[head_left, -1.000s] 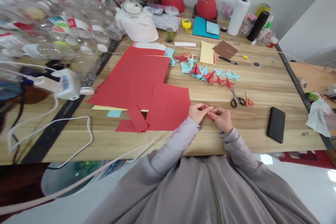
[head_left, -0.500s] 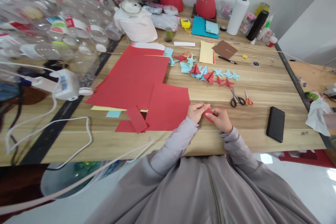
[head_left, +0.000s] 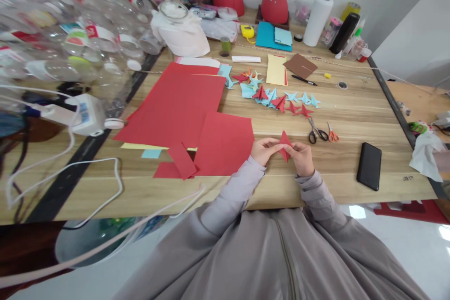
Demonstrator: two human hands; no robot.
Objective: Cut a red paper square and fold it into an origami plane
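Observation:
A small folded red paper (head_left: 285,140), diamond-shaped with pointed top and bottom, is held upright above the table's front part. My left hand (head_left: 264,151) pinches its left side, and my right hand (head_left: 301,156) pinches the right side. The thumbs nearly meet at its middle. Just left of my left hand lies a red sheet (head_left: 225,143), with red strips (head_left: 182,159) at its lower left. Beyond my hands are folded red paper shapes (head_left: 279,103) and light blue ones (head_left: 305,99). Large red sheets (head_left: 179,103) lie farther left.
Black scissors (head_left: 317,135) and small orange scissors (head_left: 332,135) lie right of my hands, a black phone (head_left: 369,166) farther right. Plastic bottles (head_left: 98,33) crowd the left. A white cable (head_left: 119,178) crosses the front left. A pen (head_left: 304,80) lies by brown paper (head_left: 301,65).
The red paper has turned from a narrow, slanted piece to an upright diamond facing me. Both hands have shifted their fingers on it, and my right hand has turned slightly.

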